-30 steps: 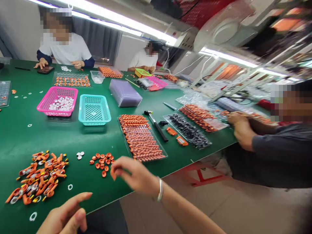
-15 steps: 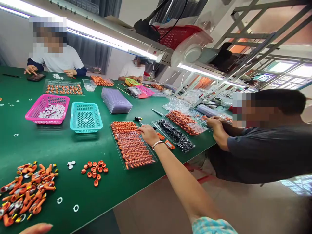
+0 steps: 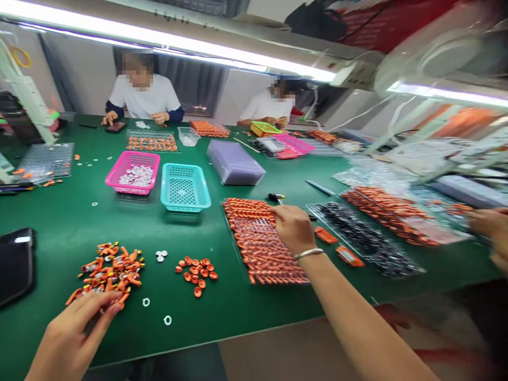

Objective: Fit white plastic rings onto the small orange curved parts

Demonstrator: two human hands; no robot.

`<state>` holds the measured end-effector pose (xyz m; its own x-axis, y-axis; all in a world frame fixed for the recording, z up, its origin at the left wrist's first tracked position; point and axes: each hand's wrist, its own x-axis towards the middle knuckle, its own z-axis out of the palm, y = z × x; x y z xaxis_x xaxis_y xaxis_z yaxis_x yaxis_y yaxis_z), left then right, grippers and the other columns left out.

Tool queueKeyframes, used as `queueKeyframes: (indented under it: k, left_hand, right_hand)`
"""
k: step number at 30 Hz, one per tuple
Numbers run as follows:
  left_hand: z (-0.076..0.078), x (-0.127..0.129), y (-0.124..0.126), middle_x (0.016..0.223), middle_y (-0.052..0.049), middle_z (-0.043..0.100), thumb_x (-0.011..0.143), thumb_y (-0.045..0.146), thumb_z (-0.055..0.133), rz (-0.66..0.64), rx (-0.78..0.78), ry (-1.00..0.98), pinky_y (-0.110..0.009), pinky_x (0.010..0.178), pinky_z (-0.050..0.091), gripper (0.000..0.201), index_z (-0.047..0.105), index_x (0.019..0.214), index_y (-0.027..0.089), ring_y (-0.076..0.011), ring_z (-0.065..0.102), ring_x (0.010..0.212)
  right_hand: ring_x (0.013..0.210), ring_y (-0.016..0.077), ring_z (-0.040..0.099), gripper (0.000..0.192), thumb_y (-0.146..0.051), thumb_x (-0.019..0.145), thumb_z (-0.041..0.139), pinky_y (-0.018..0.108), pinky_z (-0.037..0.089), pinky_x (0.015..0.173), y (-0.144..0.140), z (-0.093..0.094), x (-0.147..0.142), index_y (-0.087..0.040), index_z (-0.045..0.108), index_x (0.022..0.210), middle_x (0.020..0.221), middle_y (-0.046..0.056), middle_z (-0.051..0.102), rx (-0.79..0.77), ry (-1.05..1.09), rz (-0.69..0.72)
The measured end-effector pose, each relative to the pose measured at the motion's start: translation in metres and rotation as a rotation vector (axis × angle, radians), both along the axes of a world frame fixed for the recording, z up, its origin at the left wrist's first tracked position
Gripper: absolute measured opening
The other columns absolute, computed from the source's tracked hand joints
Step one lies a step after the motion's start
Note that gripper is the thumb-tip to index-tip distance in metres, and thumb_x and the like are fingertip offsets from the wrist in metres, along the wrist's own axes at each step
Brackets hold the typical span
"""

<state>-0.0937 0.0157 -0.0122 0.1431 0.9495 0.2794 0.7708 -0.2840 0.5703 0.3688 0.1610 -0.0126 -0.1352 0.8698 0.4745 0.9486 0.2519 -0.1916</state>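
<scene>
the right hand [image 3: 292, 228] reaches over the clear tray of orange parts [image 3: 262, 243] on the green worktop [image 3: 71, 222], fingers curled down onto its far rows; whether its grip pinches a part cannot be told. the left hand [image 3: 69, 338] lies flat, grip spread, fingertips touching the near edge of the loose orange pile [image 3: 109, 270]. orange rings [image 3: 197, 269] lie between pile and tray.
</scene>
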Motion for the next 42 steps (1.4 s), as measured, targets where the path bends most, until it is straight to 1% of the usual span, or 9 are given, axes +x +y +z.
queueKeyframes:
  k: [6,10,14,19,25,28,33,37,42]
  left_hand:
    - [0.009,0.011,0.036,0.105,-0.015,0.067,0.094,0.042,0.047,0.039,0.119,0.486,-0.045,0.081,0.054,0.038,0.068,0.111,0.015,-0.0324,0.062,0.098]
    - [-0.004,0.010,0.033,0.116,-0.014,0.067,0.092,0.034,0.053,-0.092,0.120,0.525,-0.048,0.091,0.051,0.030,0.068,0.111,0.016,-0.0320,0.061,0.105]
    - [-0.009,-0.003,0.018,0.128,-0.004,0.066,0.091,0.027,0.056,-0.291,0.122,0.531,-0.048,0.093,0.049,0.040,0.057,0.131,0.029,-0.0324,0.057,0.116]
    - [-0.005,-0.014,0.017,0.139,0.001,0.057,0.093,0.020,0.053,-0.493,0.079,0.492,-0.050,0.098,0.045,0.047,0.052,0.134,0.043,-0.0306,0.053,0.124]
    - [0.001,-0.014,0.063,0.130,-0.017,0.059,0.092,0.044,0.052,-0.094,0.049,0.408,-0.055,0.093,0.048,0.038,0.066,0.120,0.023,-0.0367,0.057,0.117]
    - [-0.002,-0.003,0.076,0.135,-0.020,0.056,0.094,0.039,0.049,-0.151,0.013,0.421,-0.050,0.094,0.050,0.043,0.059,0.129,0.016,-0.0351,0.056,0.121]
    - [0.000,0.033,0.049,0.141,-0.010,0.053,0.095,0.029,0.049,-0.285,0.018,0.398,-0.049,0.103,0.042,0.026,0.066,0.114,0.022,-0.0311,0.050,0.126]
    - [0.003,0.057,0.015,0.099,-0.010,0.067,0.089,0.033,0.061,-0.231,0.044,0.357,-0.050,0.082,0.045,0.016,0.066,0.090,0.018,-0.0310,0.060,0.092]
    - [-0.001,0.055,0.000,0.094,-0.005,0.064,0.086,0.013,0.057,-0.194,0.070,0.295,-0.044,0.081,0.036,0.009,0.061,0.088,0.020,-0.0262,0.057,0.089]
  right_hand:
    - [0.101,0.0177,0.063,0.043,0.005,0.080,0.050,0.028,0.050,0.090,-0.029,0.001,-0.187,-0.024,0.068,0.108,0.111,0.004,0.070,-0.137,0.010,0.696]
    - [0.098,0.0193,0.061,0.038,0.005,0.079,0.057,0.030,0.048,0.090,-0.027,0.001,-0.265,-0.018,0.067,0.108,0.117,0.009,0.068,-0.261,-0.020,0.891]
    - [0.078,0.0189,0.062,0.021,0.001,0.082,0.060,0.028,0.049,0.073,-0.033,-0.001,-0.256,-0.017,0.069,0.084,0.083,0.006,0.071,-0.394,0.011,0.884]
    - [0.080,0.0182,0.066,0.019,-0.001,0.086,0.059,0.027,0.050,0.073,-0.072,-0.004,-0.212,-0.017,0.068,0.093,0.085,0.005,0.073,-0.494,0.175,0.751]
    - [0.085,0.0168,0.067,0.020,-0.005,0.091,0.054,0.026,0.052,0.077,-0.111,-0.017,-0.204,-0.018,0.068,0.099,0.092,0.006,0.072,-0.540,0.568,0.598]
    - [0.079,0.0173,0.066,0.016,-0.008,0.090,0.056,0.026,0.051,0.072,-0.120,-0.024,-0.207,-0.018,0.067,0.094,0.087,0.005,0.072,-0.579,0.767,0.513]
    - [0.078,0.0175,0.065,0.012,-0.012,0.091,0.055,0.027,0.050,0.071,-0.128,-0.028,-0.210,-0.018,0.066,0.091,0.085,0.005,0.069,-0.580,0.836,0.464]
    - [0.080,0.0173,0.064,0.015,-0.011,0.091,0.053,0.027,0.049,0.073,-0.136,-0.028,-0.211,-0.019,0.065,0.091,0.088,0.005,0.069,-0.555,0.864,0.474]
    - [0.083,0.0174,0.064,0.018,-0.010,0.093,0.050,0.027,0.050,0.075,-0.146,-0.032,-0.206,-0.020,0.065,0.093,0.089,0.004,0.069,-0.506,0.858,0.466]
